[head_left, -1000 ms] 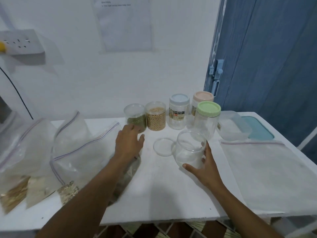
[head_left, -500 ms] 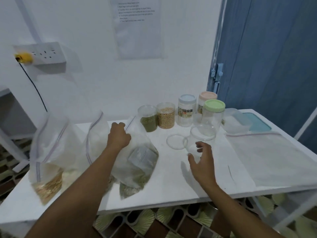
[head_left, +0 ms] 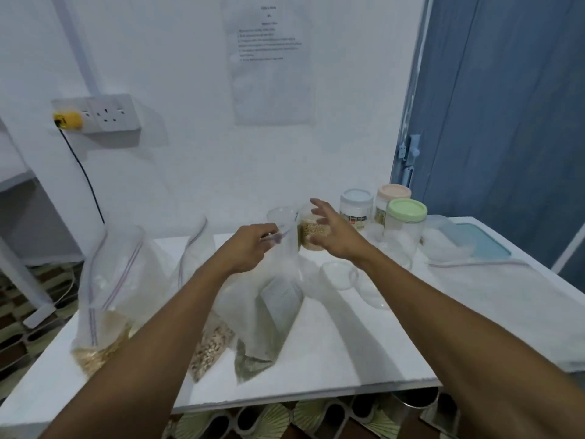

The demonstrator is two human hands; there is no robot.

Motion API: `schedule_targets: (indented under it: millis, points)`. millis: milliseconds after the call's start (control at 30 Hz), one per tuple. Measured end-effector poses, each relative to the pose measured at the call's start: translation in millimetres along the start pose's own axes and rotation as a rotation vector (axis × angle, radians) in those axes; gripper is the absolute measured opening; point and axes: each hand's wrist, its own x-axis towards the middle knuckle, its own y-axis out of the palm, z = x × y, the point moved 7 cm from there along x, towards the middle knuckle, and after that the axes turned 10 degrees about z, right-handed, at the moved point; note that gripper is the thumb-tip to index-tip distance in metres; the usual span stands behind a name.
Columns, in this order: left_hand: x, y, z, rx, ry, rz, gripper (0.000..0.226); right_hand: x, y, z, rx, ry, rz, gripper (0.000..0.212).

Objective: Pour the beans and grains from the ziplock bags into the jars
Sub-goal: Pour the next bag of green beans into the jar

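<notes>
Clear plastic ziplock bag of green beans [head_left: 278,312] stands upright near the middle of a white table [head_left: 332,359], its beans gathered in the bottom corner. The left hand [head_left: 250,248] pinches the bag's zip edge at the top between curled fingers and thumb. The right hand [head_left: 335,239] hovers just beside that top edge, fingers spread and holding nothing, in front of a jar of tan beans [head_left: 308,232]. To the right of the bag, partly hidden by the right forearm, an empty open jar [head_left: 375,297] sits on the table with its clear lid [head_left: 338,275] lying flat beside it. Left of the held bag stand two more ziplock bags, one of pale flakes [head_left: 209,343] and one of tan grains [head_left: 101,337]. At the back stand three lidded jars: blue [head_left: 356,207], pink [head_left: 392,198] and green [head_left: 406,229]. An empty ziplock bag [head_left: 506,296] lies flat at the right.
</notes>
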Motion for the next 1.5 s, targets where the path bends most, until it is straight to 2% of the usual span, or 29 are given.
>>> schedule_targets:
  millis: [67,200,333,467,600,667,733,867,967,1067,1133,1200,1267,1333,1400,1467,1500]
  points:
    - [4.8,-4.5,-15.5,0.007,0.086,0.034,0.012,8.4,-15.0,11.8,-0.112,-0.066,0.05,0.074]
    - [14.0,-10.9,-43.0,0.029,0.208,0.04,0.015,12.3,-37.4,23.5,-0.429,-0.204,0.103,0.023]
    - [16.4,-32.0,-50.8,-0.013,0.221,-0.033,0.007,-0.8,-58.8,40.5,-0.45,-0.242,0.086,0.005]
    - [18.4,-47.8,-54.1,0.069,0.19,-0.021,0.016,-12.7,-74.3,57.0,-0.429,-0.235,0.029,0.011]
    - [18.2,-24.9,-27.7,0.245,0.058,0.187,0.024,-23.9,-70.5,33.3,-0.506,-0.138,0.092,0.022]
    - [12.5,-16.7,-2.3,0.329,-0.016,0.255,0.02,-31.3,-72.7,21.5,-0.457,-0.131,0.076,0.022]
    - [4.6,-22.0,18.6,0.327,-0.077,0.216,0.006,-35.7,-80.7,18.7,-0.433,-0.14,0.038,0.02]
    - [-3.8,-42.2,20.7,0.009,-0.046,0.027,0.015,-29.2,-84.1,12.9,-0.588,-0.027,0.085,0.011]
    - [-1.5,-47.2,7.0,-0.214,0.005,-0.081,0.009,-15.8,-60.8,23.3,-0.723,0.003,0.114,0.037]
    - [2.4,-40.3,1.0,-0.275,0.038,-0.115,0.007,1.2,-27.4,50.9,-0.827,-0.046,0.133,0.056]
    - [2.8,-39.4,3.6,-0.275,0.03,-0.157,0.007,10.5,-7.9,65.7,-0.81,-0.092,0.186,0.051]
    - [0.6,-39.7,7.4,-0.3,0.02,-0.203,0.008,15.8,4.7,74.1,-0.616,-0.117,0.251,0.035]
    - [-0.7,-39.2,8.4,-0.313,0.02,-0.239,0.009,18.5,11.9,78.5,-0.482,-0.11,0.272,0.032]
    - [-1.1,-38.8,9.4,-0.357,0.011,-0.255,0.009,22.8,17.0,80.4,-0.542,-0.131,0.253,0.03]
    - [-3.1,-37.3,11.7,-0.433,0.008,-0.263,0.006,27.5,18.4,78.1,-0.619,-0.135,0.223,0.012]
    - [-6.2,-30.5,16.5,-0.532,0.034,-0.245,0.008,30.7,14.5,74.8,-0.602,-0.137,0.206,0.031]
    - [-7.1,-21.4,23.0,-0.551,0.036,-0.202,0.013,30.1,11.2,75.3,-0.586,-0.14,0.198,0.033]
